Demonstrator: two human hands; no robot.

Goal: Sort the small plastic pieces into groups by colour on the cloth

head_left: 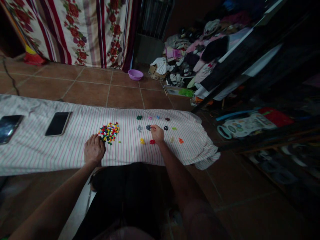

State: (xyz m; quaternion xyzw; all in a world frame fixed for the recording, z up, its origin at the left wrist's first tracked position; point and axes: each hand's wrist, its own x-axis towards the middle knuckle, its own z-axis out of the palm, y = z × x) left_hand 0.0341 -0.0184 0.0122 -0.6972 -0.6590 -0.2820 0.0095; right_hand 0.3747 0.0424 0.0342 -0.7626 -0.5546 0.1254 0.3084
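A striped white and pink cloth (75,140) lies across the tiled floor in front of me. On it sits a heap of small multicoloured pieces (109,132). My left hand (94,149) rests curled at the heap's near left edge, fingers closed against the pieces. To the right, small single-colour clusters (160,128) are laid out in rows. My right hand (157,133) hovers among them with fingertips pinched near a dark blue cluster (148,127); what it holds is too small to name.
Two dark phones (58,123) (8,128) lie on the cloth's left part. A purple bowl (135,74) stands on the floor behind. A pile of clothes (192,63) and dark shelving fill the right. A floral curtain (75,30) hangs at the back.
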